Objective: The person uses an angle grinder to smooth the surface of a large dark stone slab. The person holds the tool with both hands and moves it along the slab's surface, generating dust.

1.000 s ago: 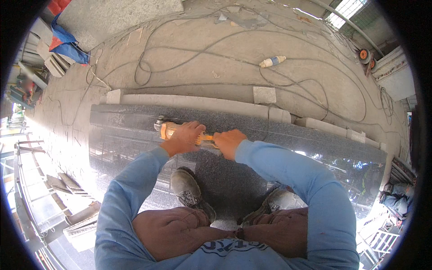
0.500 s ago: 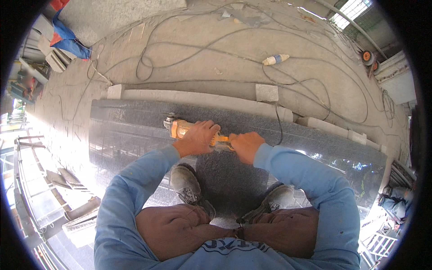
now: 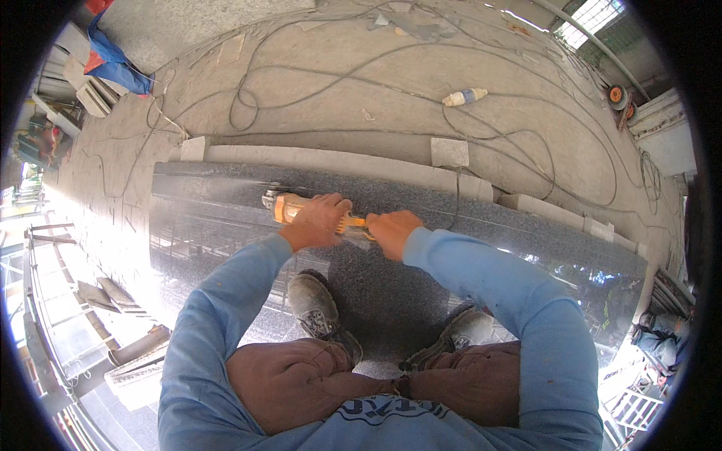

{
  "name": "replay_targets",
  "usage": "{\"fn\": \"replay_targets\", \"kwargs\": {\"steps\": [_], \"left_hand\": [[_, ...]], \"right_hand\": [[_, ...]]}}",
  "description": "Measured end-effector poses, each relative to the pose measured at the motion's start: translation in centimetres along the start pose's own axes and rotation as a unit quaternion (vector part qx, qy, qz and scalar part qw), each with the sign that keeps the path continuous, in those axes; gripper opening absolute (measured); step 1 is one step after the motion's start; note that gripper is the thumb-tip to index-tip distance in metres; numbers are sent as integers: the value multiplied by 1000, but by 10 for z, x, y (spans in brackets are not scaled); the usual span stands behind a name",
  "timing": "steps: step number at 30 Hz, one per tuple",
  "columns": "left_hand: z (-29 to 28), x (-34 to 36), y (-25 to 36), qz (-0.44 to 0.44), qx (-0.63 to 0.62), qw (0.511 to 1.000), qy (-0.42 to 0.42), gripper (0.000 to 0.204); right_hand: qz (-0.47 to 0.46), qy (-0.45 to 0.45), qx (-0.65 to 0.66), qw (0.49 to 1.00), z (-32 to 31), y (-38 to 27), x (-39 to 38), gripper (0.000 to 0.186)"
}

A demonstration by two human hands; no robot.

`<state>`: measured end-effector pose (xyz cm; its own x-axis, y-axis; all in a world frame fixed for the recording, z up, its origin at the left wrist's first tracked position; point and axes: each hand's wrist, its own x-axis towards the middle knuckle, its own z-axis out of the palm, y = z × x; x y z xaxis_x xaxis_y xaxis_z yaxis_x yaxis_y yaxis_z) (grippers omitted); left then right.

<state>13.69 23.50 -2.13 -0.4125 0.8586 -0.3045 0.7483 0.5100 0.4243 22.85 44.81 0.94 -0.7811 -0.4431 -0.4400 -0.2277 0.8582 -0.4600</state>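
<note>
Hiding orange grinder [image 3: 289,208] beneath hands [image 3: 353,223]

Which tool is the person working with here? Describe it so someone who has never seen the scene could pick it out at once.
Find the long dark polished stone slab the person stands on. At its far edge, both hands, left hand and right hand, grip an orange angle grinder pointing to the person's left. It is the only orange thing on the slab, unlike the grey cables on the floor beyond.

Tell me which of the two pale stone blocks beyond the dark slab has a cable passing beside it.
The square block on the right, with a cable below it crossing onto the dark slab. The left block has none close by.
</note>
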Motion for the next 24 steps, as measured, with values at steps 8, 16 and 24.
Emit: {"fn": "replay_targets", "kwargs": {"steps": [8,16,24], "left_hand": [[0,-6,-17,1,-26,999,25,71],[6,-1,28,25,-20,999,19,69],[-2,5,46,26,-28,999,16,70]], "right_hand": [[6,-25,-5,1000,-11,-9,13,23],[10,-30,-1,999,-18,-6,-41,24],[16,-11,-9,1000,-15,-1,-52,24]]}}
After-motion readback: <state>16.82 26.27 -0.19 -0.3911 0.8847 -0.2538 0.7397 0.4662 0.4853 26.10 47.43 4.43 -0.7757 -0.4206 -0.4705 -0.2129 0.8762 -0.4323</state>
